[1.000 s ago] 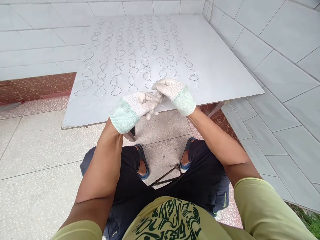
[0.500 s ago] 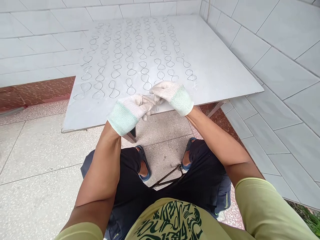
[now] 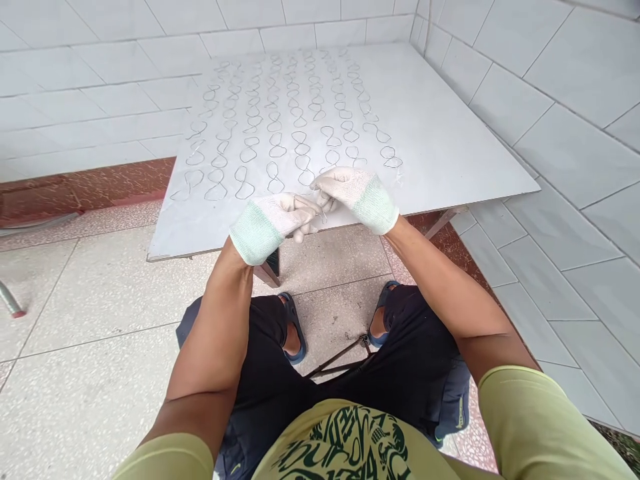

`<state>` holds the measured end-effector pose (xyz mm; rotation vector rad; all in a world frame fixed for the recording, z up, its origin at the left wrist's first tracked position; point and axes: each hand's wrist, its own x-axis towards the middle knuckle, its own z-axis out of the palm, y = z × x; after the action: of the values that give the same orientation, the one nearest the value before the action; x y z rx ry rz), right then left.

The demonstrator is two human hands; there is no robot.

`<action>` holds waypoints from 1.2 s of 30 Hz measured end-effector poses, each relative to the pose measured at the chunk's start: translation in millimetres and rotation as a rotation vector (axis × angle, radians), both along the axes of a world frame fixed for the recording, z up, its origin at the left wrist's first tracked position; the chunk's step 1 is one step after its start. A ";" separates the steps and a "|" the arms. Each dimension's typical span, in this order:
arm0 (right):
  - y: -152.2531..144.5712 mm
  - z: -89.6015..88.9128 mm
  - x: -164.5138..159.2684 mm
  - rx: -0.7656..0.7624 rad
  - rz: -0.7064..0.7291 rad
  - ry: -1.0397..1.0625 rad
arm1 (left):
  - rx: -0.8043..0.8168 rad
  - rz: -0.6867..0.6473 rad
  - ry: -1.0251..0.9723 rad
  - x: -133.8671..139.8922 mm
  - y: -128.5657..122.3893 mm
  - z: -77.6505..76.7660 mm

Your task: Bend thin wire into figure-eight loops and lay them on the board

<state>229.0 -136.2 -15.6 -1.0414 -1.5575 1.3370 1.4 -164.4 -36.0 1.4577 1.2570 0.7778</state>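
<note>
Over the near edge of a white board, my left hand (image 3: 285, 217) and my right hand (image 3: 347, 192) work close together, both in white gloves with pale green cuffs. A short bent loop of thin wire (image 3: 324, 217) shows at my left fingertips, and both hands are closed in a pinch on it. Most of the wire is hidden by the fingers. Beyond the hands, several thin wires twisted into figure-eight shapes (image 3: 245, 183) lie in rows on the board; one figure-eight wire (image 3: 391, 157) lies just past my right hand.
The white board (image 3: 450, 153) rests on a metal support (image 3: 444, 223) against the tiled walls (image 3: 560, 127). My feet in blue sandals (image 3: 299, 330) are on the speckled floor (image 3: 115, 373). A metal leg (image 3: 10, 300) stands at far left.
My fingertips have parted a little, and the bent wire end now shows more clearly between them. The whole view has shifted slightly, placing the board lower and further right.
</note>
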 end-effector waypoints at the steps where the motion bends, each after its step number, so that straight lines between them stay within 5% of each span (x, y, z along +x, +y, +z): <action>1: -1.5 0.9 -1.3 -0.007 -0.010 0.002 | 0.006 -0.010 0.005 0.8 0.4 0.8; 9: 2.2 -6.9 -4.6 -0.068 0.072 -0.012 | 0.043 -0.184 0.057 -8.1 4.5 0.5; 16: 9.7 -4.7 3.2 0.043 0.000 -0.030 | 0.081 0.015 -0.061 -7.4 1.8 -0.8; 25: 6.4 -4.1 5.3 0.112 0.083 -0.234 | 0.150 0.031 0.014 6.6 2.6 4.9; 36: -0.8 -3.9 -5.6 0.072 0.020 -0.171 | 0.215 -0.103 -0.128 18.3 3.5 8.8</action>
<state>223.5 -137.0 -19.5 -1.1216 -1.7329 1.2229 19.7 -160.9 -27.2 1.6045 1.0175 0.9437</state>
